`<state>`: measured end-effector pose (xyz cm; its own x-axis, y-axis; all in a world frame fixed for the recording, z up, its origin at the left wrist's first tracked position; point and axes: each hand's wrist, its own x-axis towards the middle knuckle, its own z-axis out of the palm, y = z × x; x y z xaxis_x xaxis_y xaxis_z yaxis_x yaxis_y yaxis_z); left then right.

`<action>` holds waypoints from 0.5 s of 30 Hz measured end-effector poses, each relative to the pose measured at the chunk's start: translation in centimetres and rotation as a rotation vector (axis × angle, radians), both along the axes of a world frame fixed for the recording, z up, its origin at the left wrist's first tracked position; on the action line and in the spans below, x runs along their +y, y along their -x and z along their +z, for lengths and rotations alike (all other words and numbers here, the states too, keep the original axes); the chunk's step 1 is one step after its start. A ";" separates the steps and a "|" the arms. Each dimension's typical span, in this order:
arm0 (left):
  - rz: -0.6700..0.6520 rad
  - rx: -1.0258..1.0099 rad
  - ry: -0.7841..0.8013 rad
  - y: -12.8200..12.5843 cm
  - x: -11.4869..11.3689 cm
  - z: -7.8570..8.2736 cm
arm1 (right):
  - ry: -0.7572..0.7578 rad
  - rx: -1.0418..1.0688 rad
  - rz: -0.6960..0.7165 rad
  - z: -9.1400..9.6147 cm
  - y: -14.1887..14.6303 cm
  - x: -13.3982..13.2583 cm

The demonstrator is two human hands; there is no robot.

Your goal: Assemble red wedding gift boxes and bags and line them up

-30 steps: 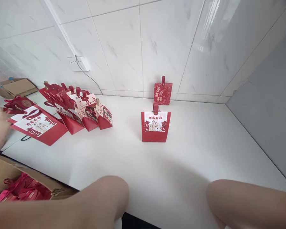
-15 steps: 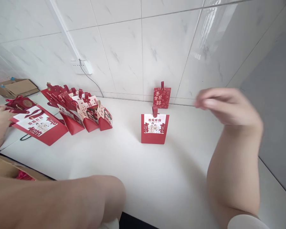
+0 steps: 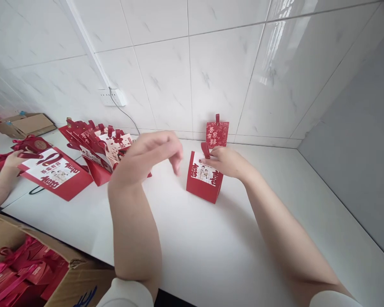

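A red gift bag [image 3: 202, 189] with a white panel, printed couple and ribbon loop stands on the white table in the middle of the head view. My right hand [image 3: 225, 161] is closed on its top edge, beside the ribbon loop. The bag is turned at an angle, so one side face shows. To the left of it, my left hand [image 3: 153, 153] is in the air with bent fingers pointing down and nothing visible in it. Behind the right hand a patterned red gift bag [image 3: 216, 130] stands near the wall, its lower part partly hidden.
Several red and white gift bags [image 3: 96, 164] stand at the left. Beside them a co-worker's hand [image 3: 14, 162] is at a flatter red bag [image 3: 64, 179]. An open carton [image 3: 92, 273] of red boxes is at lower left; a smaller cardboard box [image 3: 35, 125] sits at the back.
My left hand has risen from the carton side toward the middle. My right hand has come down from the right onto the gift bag, which has turned slightly.
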<state>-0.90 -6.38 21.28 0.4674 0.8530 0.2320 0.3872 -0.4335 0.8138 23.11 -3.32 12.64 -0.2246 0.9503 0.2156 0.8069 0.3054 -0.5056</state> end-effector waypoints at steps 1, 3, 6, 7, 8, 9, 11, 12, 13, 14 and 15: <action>0.014 0.080 0.003 -1.0 0.9 -0.5 | -0.012 -0.005 -0.045 0.2 0.0 -0.2; 0.099 0.291 0.013 -2.6 2.8 -1.8 | 0.000 -0.003 -0.078 0.6 0.0 -0.7; 0.076 0.523 0.052 -4.0 5.2 -4.0 | 0.102 0.026 0.061 1.6 -0.5 -1.7; 0.021 0.544 0.075 -4.4 5.7 -4.6 | 0.152 0.035 0.124 1.9 -0.8 -2.1; -0.037 0.545 0.100 -4.7 6.0 -5.1 | 0.200 0.042 0.171 2.3 -1.1 -2.5; -0.087 0.526 0.119 -5.0 6.1 -5.4 | 0.241 0.049 0.198 2.5 -1.4 -2.7; -0.154 0.468 0.146 -5.5 6.1 -5.6 | 0.295 0.083 0.219 2.8 -2.1 -2.9; -0.178 0.440 0.164 -5.7 6.0 -5.6 | 0.301 0.117 0.216 2.8 -2.4 -2.8; -0.193 0.411 0.177 -5.9 5.9 -5.6 | 0.292 0.157 0.200 2.6 -2.5 -2.6; -0.183 0.372 0.172 -6.1 5.8 -5.5 | 0.269 0.196 0.169 2.4 -2.6 -2.3; -0.165 0.337 0.163 -6.2 5.8 -5.5 | 0.234 0.230 0.128 2.2 -2.6 -2.0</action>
<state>5.27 -0.62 15.81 0.6278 0.7732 -0.0897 0.5801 -0.3879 0.7162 25.74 -5.30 14.82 -0.3162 0.9472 0.0539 0.6265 0.2511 -0.7379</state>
